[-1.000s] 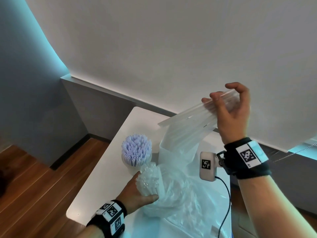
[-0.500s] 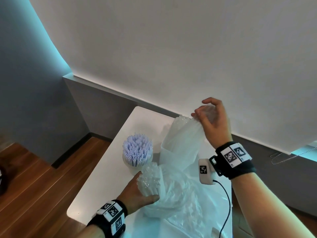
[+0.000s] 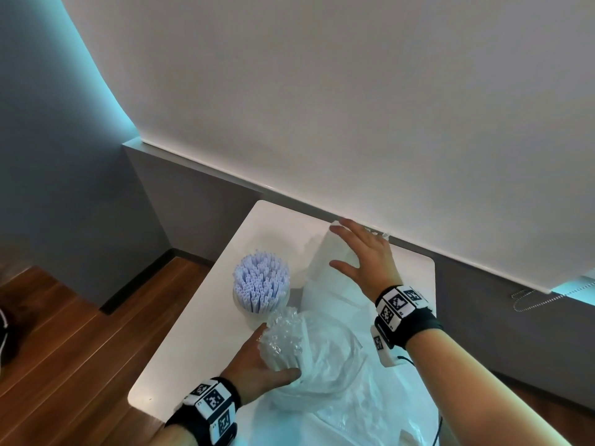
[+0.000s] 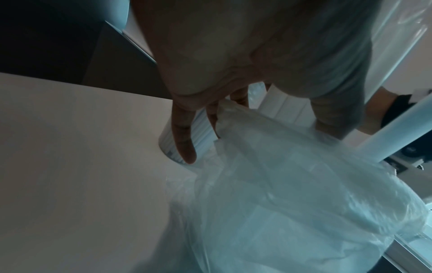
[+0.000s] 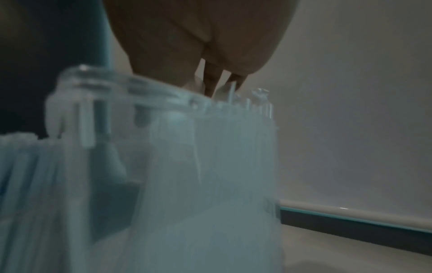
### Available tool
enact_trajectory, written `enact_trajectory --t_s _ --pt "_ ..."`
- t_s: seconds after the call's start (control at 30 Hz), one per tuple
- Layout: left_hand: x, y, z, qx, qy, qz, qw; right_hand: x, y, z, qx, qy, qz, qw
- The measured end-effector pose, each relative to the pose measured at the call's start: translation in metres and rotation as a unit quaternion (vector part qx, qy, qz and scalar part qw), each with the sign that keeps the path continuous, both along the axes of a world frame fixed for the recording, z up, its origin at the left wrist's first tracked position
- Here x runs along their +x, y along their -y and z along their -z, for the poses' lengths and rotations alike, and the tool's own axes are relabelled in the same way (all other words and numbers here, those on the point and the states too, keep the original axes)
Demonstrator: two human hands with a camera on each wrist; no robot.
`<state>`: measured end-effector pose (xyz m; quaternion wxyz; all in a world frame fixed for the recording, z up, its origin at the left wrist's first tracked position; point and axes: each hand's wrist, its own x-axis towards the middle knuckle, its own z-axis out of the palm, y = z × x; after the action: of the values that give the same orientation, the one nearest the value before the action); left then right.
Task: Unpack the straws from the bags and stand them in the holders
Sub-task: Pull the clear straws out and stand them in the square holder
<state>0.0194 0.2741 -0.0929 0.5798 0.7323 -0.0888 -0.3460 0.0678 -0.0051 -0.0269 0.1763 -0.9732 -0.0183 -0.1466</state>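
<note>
On the white table (image 3: 199,333), my left hand (image 3: 273,355) grips a bundle of clear straws (image 3: 283,329) that sticks up out of a crumpled clear plastic bag (image 3: 338,381). In the left wrist view its fingers (image 4: 184,140) curl round the bag (image 4: 280,184). My right hand (image 3: 357,252) lies flat, fingers spread, on the tops of clear straws (image 3: 322,252) standing in the far holder (image 3: 304,281). The right wrist view shows those straw tops (image 5: 233,110) just under the fingers (image 5: 210,81). A round holder (image 3: 248,312) full of lavender straws (image 3: 259,281) stands to the left.
The table's far edge meets a white wall (image 3: 354,107). To the left the table drops off to a wooden floor (image 3: 80,349). More loose plastic wrap (image 3: 354,420) covers the near right of the table. A cable (image 3: 438,429) hangs from my right wrist.
My right hand brought the clear straw bundle down from mid-air into the far holder, let go of it and now lies flat on the tops. The left hand has stayed put.
</note>
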Motion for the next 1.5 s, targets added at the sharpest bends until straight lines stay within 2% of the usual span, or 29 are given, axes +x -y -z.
enact_trajectory --t_s 0.1,0.37,0.43,0.57,0.63,0.67,0.77,0.83,0.9,0.97,1.03,1.1,1.13,1.2,1.27,1.37,1.5 --pt "0.000 0.000 -0.001 -0.003 -0.005 -0.002 1.000 -0.005 0.000 0.006 -0.061 -0.019 -0.004 0.998" --pt "0.001 0.000 -0.001 -0.003 0.000 0.001 1.000 -0.014 -0.009 -0.007 -0.145 -0.184 -0.013 0.972" --pt "0.001 0.000 0.000 -0.001 0.005 0.003 1.000 -0.016 -0.011 -0.014 -0.149 -0.172 -0.008 0.974" --pt "0.002 0.000 0.003 0.001 0.014 0.004 1.000 -0.036 -0.031 -0.037 -0.058 -0.014 -0.012 0.998" --pt "0.002 -0.001 0.005 0.006 0.021 0.006 1.000 -0.054 -0.042 -0.043 -0.007 0.065 -0.059 0.996" --pt "0.003 -0.001 0.006 0.011 0.023 0.007 1.000 -0.065 -0.047 -0.044 0.023 0.071 -0.089 0.993" --pt "0.004 -0.002 0.008 0.020 0.044 0.013 0.999 -0.099 -0.060 -0.037 0.115 -0.033 -0.163 0.979" --pt "0.005 -0.001 0.007 0.010 0.046 0.017 0.999 -0.121 -0.074 -0.022 0.108 -0.124 -0.193 0.967" --pt "0.004 0.001 0.005 -0.010 0.039 0.021 0.999 -0.138 -0.087 -0.001 0.062 -0.180 -0.207 0.960" --pt "0.004 0.003 0.004 -0.009 0.039 0.026 0.999 -0.145 -0.095 0.019 0.032 -0.175 -0.199 0.964" --pt "0.003 0.003 0.003 -0.006 0.041 0.021 0.999 -0.142 -0.098 0.026 0.039 -0.107 -0.187 0.976" --pt "0.002 0.002 0.006 -0.002 0.042 0.014 0.999 -0.135 -0.095 0.023 0.089 -0.048 -0.140 0.985" --pt "0.002 0.001 0.006 0.003 0.042 0.013 0.999 -0.132 -0.092 0.019 0.131 -0.044 -0.104 0.985" --pt "0.000 0.000 0.006 0.014 0.041 0.008 0.999 -0.125 -0.088 0.012 0.217 -0.081 -0.047 0.972" --pt "-0.001 0.001 0.003 0.009 0.044 0.007 0.999 -0.116 -0.087 0.013 0.259 -0.146 -0.039 0.954" --pt "-0.002 0.004 -0.002 -0.011 0.043 0.022 0.999 -0.105 -0.088 0.024 0.233 -0.181 -0.064 0.953" --pt "-0.001 0.005 -0.004 -0.006 0.043 0.031 0.999 -0.100 -0.088 0.031 0.236 -0.160 -0.050 0.957"
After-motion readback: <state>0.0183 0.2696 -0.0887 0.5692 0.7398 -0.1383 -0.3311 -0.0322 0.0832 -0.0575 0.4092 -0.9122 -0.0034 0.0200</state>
